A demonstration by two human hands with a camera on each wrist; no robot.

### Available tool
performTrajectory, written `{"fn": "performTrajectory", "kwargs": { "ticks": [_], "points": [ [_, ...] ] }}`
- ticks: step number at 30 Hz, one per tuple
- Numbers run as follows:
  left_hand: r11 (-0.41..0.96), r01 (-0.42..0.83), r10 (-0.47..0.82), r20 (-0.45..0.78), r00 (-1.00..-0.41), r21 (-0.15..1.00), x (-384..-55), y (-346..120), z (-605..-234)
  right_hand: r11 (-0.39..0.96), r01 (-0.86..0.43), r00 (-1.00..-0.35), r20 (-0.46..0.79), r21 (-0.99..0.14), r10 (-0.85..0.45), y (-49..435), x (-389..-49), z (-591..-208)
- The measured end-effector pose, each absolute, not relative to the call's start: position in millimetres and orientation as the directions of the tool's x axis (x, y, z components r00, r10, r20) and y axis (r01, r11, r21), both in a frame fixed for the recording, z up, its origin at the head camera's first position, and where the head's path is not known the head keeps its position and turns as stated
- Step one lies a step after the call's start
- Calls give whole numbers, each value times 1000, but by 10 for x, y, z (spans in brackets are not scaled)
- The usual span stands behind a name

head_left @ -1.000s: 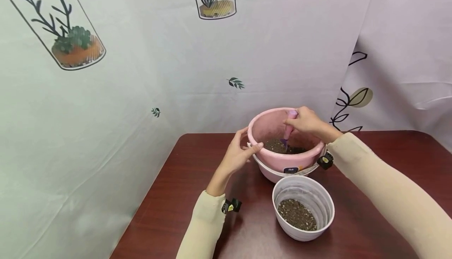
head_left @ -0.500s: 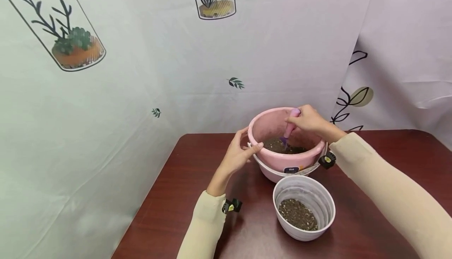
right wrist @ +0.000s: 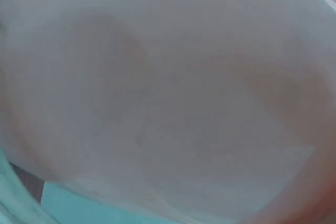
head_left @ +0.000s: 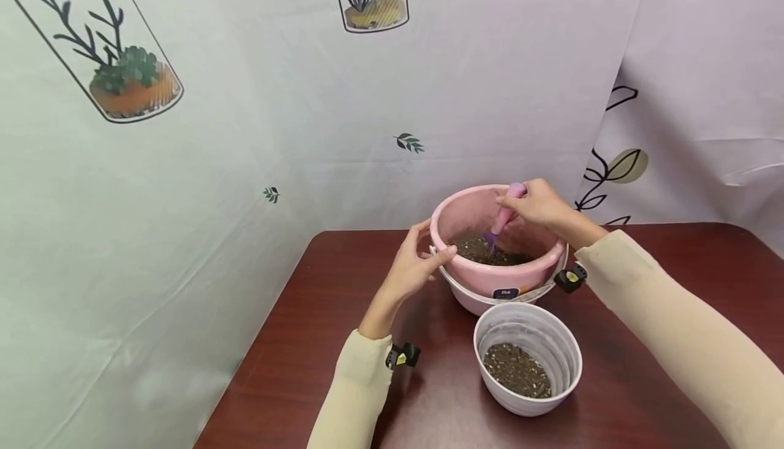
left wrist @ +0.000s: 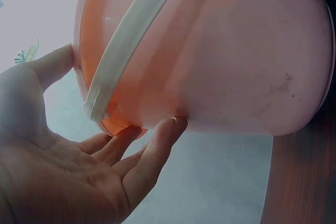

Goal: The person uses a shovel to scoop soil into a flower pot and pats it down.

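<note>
A pink bucket (head_left: 497, 277) with a white handle (left wrist: 126, 40) stands on the dark red table (head_left: 318, 299) and has dark soil (head_left: 474, 248) in its bottom. My left hand (head_left: 412, 267) clasps its left side, thumb on the rim and fingers (left wrist: 157, 142) against the outer wall. My right hand (head_left: 540, 205) reaches over the far rim and grips the pink handle of a small trowel (head_left: 505, 212), whose purple blade is stuck in the soil. The right wrist view shows only a blurred pink wall of the bucket (right wrist: 168, 98).
A white ribbed pot (head_left: 508, 398) part-filled with soil stands just in front of the bucket. A printed curtain (head_left: 245, 95) hangs close behind and to the left of the table. The table's left edge runs diagonally near my left forearm.
My right hand has risen slightly and shifted right, tilting the trowel handle, and the soil has been stirred a little. The left hand and bucket have stayed put.
</note>
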State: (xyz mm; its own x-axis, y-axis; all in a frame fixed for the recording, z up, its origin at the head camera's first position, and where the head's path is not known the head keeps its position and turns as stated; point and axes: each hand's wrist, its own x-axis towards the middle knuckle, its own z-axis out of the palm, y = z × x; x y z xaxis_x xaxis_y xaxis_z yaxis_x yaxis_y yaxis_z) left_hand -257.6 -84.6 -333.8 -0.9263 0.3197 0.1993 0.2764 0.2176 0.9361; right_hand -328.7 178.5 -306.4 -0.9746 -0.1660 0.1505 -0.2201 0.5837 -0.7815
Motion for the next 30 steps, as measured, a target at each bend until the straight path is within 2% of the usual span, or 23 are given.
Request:
{"fn": "performTrajectory", "kwargs": {
  "ticks": [14, 23, 30],
  "points": [
    [220, 284, 316, 208, -926, 933, -2854, -869, -3666, 580, -229, -973, 165, -781, -162, 1810, -3221, -3015],
    [217, 297, 302, 225, -926, 930, -2850, -867, -3671, 344, -152, -981, 98, -927, -169, 1939, -3144, -2972],
    [216, 299, 295, 229, -928, 930, -2853, -872, -3686, 331, -140, -988, 112, -933, -102, 2050, -3084, -2999]
  ]
}}
